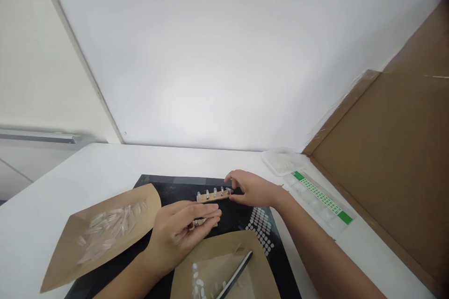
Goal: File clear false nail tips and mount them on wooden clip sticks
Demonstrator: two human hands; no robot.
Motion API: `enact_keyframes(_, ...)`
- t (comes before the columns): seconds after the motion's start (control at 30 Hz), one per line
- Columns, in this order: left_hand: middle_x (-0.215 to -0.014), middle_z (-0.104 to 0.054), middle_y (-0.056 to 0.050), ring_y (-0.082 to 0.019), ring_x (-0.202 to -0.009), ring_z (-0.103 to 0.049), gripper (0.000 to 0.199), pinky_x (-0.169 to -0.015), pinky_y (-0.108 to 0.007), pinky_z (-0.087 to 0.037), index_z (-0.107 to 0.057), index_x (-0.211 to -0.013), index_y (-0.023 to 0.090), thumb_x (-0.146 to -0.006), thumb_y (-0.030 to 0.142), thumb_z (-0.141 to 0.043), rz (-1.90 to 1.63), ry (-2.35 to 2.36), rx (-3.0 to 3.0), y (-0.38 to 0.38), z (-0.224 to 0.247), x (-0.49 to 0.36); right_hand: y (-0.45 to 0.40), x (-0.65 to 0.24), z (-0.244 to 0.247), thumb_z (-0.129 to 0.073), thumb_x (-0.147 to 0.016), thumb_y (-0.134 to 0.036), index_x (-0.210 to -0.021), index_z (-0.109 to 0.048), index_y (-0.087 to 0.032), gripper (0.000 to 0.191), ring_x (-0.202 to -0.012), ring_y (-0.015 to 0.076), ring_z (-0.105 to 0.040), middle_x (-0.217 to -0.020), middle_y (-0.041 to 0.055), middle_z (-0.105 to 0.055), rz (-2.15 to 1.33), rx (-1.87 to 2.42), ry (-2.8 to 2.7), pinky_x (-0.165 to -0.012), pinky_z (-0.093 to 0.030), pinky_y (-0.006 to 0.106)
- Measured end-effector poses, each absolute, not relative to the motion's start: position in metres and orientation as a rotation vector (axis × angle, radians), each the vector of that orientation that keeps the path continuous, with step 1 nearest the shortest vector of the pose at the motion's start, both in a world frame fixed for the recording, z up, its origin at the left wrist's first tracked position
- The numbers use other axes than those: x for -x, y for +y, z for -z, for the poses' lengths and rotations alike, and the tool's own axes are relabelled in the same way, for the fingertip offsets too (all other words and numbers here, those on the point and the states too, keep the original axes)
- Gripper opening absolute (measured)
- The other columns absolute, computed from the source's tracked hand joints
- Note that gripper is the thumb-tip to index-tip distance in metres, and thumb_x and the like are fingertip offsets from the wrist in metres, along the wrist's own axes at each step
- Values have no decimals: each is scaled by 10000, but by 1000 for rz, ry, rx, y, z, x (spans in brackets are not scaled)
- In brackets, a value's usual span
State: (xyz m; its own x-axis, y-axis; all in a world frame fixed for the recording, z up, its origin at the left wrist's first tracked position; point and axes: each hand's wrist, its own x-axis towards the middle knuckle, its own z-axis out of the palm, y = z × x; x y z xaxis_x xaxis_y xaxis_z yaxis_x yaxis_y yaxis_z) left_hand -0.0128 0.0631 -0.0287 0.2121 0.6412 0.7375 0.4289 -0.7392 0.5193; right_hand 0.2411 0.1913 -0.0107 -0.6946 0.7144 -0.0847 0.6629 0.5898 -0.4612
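Observation:
A narrow tan strip (212,197) lies on the black mat, with several small clear pieces standing upright in a row along it. My right hand (250,188) is at its right end. Thumb and index finger are apart there, the thumb at the strip's edge. Closer to me, my left hand (182,226) has its fingers pressed together in a pinch. Whatever is between its fingertips is too small to make out. A second tan strip (196,225) shows partly behind the left hand, mostly covered by the fingers.
A brown paper tray (66,252) on the left holds loose clear slivers. Another tray (257,261) in front has white pieces and a black-and-white stick (235,275). White dots (259,229) sit on the black mat (280,261). A green-labelled clear case (324,198) and cardboard (386,163) stand right.

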Motion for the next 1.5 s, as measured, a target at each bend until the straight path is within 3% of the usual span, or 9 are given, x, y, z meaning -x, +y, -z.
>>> enact_keyframes(0.23, -917, -859, -6, -166, -766, -818, 236, -704, -248, -663, -792, -1089, 259, -920, 96, -818, -1504, 915, -2364, 67, 28, 12, 193, -236, 18, -803, -910, -284, -1275, -682, -180, 399, -907, 219, -633, -1040, 58, -681, -742, 1141, -2701, -785, -478, 323)
enact_keyframes(0.47, -1001, -864, 7, -151, -871, -825, 223, -817, -238, -640, -754, -1127, 240, -955, 102, -791, -1440, 899, -2420, 68, 32, 14, 195, -233, 23, -873, -879, -306, -1170, -762, -216, 325, -850, 167, -617, -1240, 68, -592, -736, 1144, -2691, -743, -489, 282)
enact_keyframes(0.63, -928, -847, 29, -123, -769, -794, 66, -740, -222, -574, -732, -1032, 211, -993, 180, -775, -1459, 909, -2426, 68, 36, 13, 198, -230, 25, -884, -869, -270, -1048, -797, -211, 207, -802, 162, -598, -1095, 45, -638, -702, 1138, -2705, -707, -455, 260)
enact_keyframes(0.8, -844, -818, 34, -123, -687, -750, 100, -677, -235, -528, -721, -961, 199, -995, 265, -787, -1448, 894, -2468, 68, 37, 12, 195, -229, 22, -843, -860, -219, -983, -787, -198, 137, -786, 167, -603, -1013, 39, -676, -642, 1135, -2721, -706, -442, 257)
enact_keyframes(0.97, -929, -842, 14, -137, -779, -786, 70, -732, -241, -551, -737, -1058, 196, -1005, 222, -774, -1453, 877, -2518, 70, 38, 12, 193, -235, 11, -797, -882, -222, -973, -763, -180, 106, -808, 177, -623, -1004, 52, -696, -571, 1140, -2710, -706, -440, 258)
enact_keyframes(1.2, -1051, -840, -34, -158, -916, -793, 211, -823, -249, -592, -730, -1210, 185, -1014, 106, -721, -1417, 852, -2576, 70, 40, 12, 190, -246, -17, -731, -967, -272, -995, -760, -188, 93, -849, 205, -636, -979, 63, -705, -478, 1133, -2686, -742, -440, 291)
enact_keyframes(1.37, -1021, -796, -60, -140, -845, -746, 224, -720, -229, -572, -734, -1206, 174, -1020, 67, -671, -1358, 823, -2597, 70, 35, 12, 179, -251, -45, -712, -989, -280, -1029, -742, -212, 85, -862, 207, -623, -1006, 57, -698, -423, 1144, -2636, -736, -441, 299)
enact_keyframes(1.5, -1008, -755, -52, -98, -673, -625, 186, -585, -221, -470, -763, -1130, 199, -1019, 83, -670, -1334, 862, -2602, 69, 36, 11, 167, -256, -64, -685, -1019, -306, -1049, -735, -233, 94, -839, 196, -617, -995, 43, -693, -411, 1148, -2608, -717, -441, 298)
